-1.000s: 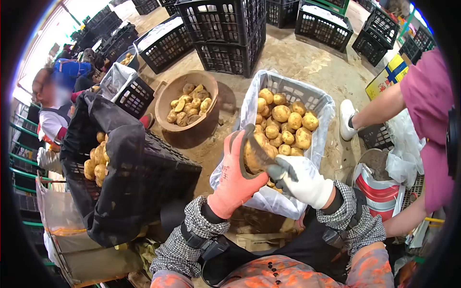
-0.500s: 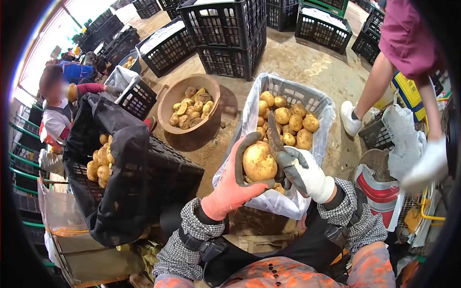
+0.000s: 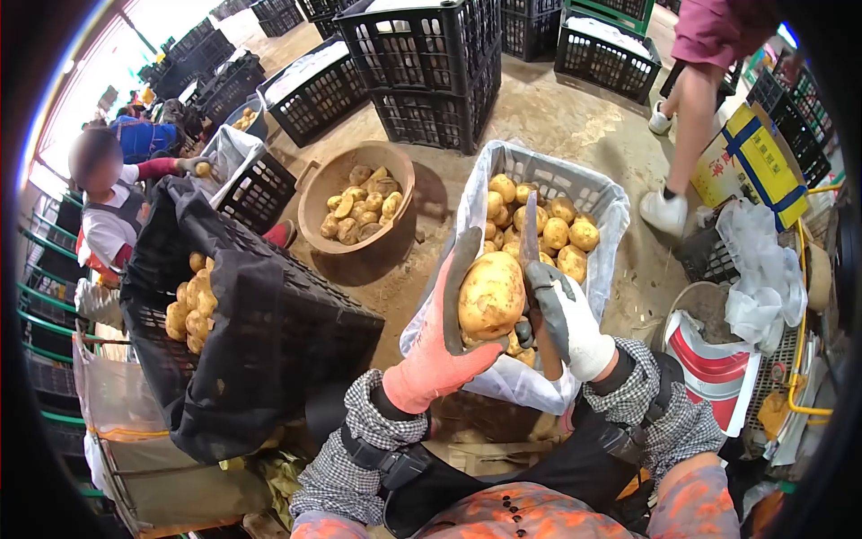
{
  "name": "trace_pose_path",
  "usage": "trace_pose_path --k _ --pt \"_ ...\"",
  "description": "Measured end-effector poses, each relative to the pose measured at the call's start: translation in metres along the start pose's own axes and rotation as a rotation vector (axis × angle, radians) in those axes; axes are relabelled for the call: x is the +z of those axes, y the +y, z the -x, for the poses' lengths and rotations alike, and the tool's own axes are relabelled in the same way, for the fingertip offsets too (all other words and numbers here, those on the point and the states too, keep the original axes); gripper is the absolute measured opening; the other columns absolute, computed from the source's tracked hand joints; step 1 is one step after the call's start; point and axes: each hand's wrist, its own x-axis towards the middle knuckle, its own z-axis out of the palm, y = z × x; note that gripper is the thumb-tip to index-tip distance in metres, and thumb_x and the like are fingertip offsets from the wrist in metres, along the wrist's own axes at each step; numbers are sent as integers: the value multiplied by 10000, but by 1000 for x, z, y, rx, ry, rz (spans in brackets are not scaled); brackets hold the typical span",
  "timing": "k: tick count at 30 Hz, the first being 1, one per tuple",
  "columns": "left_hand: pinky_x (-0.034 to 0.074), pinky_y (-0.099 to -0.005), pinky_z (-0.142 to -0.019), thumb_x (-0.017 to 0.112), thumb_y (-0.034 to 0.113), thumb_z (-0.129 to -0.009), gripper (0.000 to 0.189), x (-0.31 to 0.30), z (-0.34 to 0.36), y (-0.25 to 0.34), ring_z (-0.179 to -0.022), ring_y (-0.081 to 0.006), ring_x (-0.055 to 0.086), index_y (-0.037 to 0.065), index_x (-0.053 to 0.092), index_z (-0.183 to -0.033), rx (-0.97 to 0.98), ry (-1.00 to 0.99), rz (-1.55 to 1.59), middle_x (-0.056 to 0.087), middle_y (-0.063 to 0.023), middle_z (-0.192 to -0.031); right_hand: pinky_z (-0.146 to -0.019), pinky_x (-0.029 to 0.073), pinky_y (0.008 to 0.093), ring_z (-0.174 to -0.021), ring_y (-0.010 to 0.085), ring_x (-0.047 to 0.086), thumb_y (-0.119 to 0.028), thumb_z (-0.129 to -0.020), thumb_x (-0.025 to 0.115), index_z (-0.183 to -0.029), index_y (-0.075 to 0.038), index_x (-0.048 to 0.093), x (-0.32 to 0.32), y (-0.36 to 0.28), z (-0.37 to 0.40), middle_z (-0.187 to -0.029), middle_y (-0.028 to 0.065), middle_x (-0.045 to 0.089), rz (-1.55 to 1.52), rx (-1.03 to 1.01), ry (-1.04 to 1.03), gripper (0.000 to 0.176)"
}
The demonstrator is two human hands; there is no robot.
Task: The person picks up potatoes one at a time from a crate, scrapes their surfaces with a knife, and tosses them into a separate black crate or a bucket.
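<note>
My left hand [image 3: 433,349], in a coral glove with a grey palm, cradles a large potato [image 3: 492,295] between thumb and fingers. In my right hand [image 3: 575,325], gloved in white and grey, is a knife [image 3: 531,229] with a brown-stained blade pointing away from me. The blade stands beside the potato's right side. Under both hands is a crate [image 3: 614,193] lined with translucent plastic, holding several potatoes [image 3: 557,232]. The knife's handle is partly hidden by my right fingers.
Left of the crate stands a brown tub [image 3: 310,211] of potatoes. A cloth-draped black crate [image 3: 260,314] with potatoes is nearer left. Another person [image 3: 108,193] works behind it. Stacked black crates [image 3: 422,63] stand ahead. At right, a person's leg [image 3: 690,126] passes a yellow box [image 3: 759,166].
The potato has turned upright in my left hand, and the knife has swung to point straight away. The person at right has stepped farther off; the one at left has reached out an arm.
</note>
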Motion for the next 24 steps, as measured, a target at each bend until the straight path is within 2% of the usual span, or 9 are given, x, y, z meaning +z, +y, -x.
trace_pose_path --k 1,6,12,13,14,15,18,19,24 --pt "283 -364 -1104 641 -42 -655 977 -2 2 1 -1355 -219 324 56 132 -1483 -113 3 27 284 -115 -1470 -490 411 252 -545 105 488 -405 -954 501 -936 -58 528 1 -3 1 -719 7 511 0 -10 14 349" --pt "294 -355 -1098 645 -29 -671 951 1 6 -1 -1350 -212 333 57 149 -1478 -185 53 76 297 -112 -1464 -492 410 247 -548 88 472 -392 -944 541 -1011 -71 550 0 10 1 -709 -12 516 -26 -48 34 328" --pt "269 -371 -1106 627 -27 -688 879 0 11 -4 -1376 -248 271 56 205 -1455 -53 10 -114 251 -131 -1484 -538 428 243 -607 75 479 -373 -970 494 -958 -67 563 3 -3 5 -729 -9 525 56 -23 6 314" --pt "260 -377 -1108 616 -28 -697 868 -3 13 -4 -1386 -261 245 62 200 -1454 30 -41 -352 235 -137 -1489 -538 428 243 -607 75 479 -373 -970 494 -958 -67 563 4 -1 4 -729 -9 525 56 -24 11 314" --pt "251 -383 -1111 605 -29 -705 857 -4 13 -4 -1396 -274 218 67 196 -1452 114 -93 -588 219 -143 -1494 -549 435 246 -621 83 485 -372 -978 473 -938 -63 564 4 4 1 -757 1 534 82 -149 12 325" --pt "251 -383 -1111 605 -29 -705 857 -1 14 -2 -1396 -274 218 67 196 -1452 115 -98 -584 219 -143 -1494 -561 442 249 -636 90 491 -371 -986 452 -917 -58 565 3 8 -2 -786 12 543 110 -274 15 339" --pt "277 -424 -1107 661 48 -750 939 14 14 12 -1407 -271 197 117 95 -1495 -155 51 421 182 -149 -1508 -604 448 266 -685 111 494 -374 -993 427 -860 -47 549 -10 11 -7 -877 47 576 -90 -104 -79 374" --pt "373 -368 -1040 681 -9 -711 990 8 13 6 -1300 -219 381 102 80 -1490 -161 55 325 288 -101 -1432 -614 449 270 -706 118 498 -377 -995 415 -810 -42 526 -9 13 -8 -901 63 589 -149 -112 -62 398" --pt "415 -344 -1006 733 3 -666 1018 7 16 -2 -1262 -208 428 117 138 -1484 -275 98 443 342 -95 -1393 -552 453 251 -642 115 513 -413 -989 418 -837 -24 550 -5 0 -8 -827 68 581 -3 -254 -36 438"
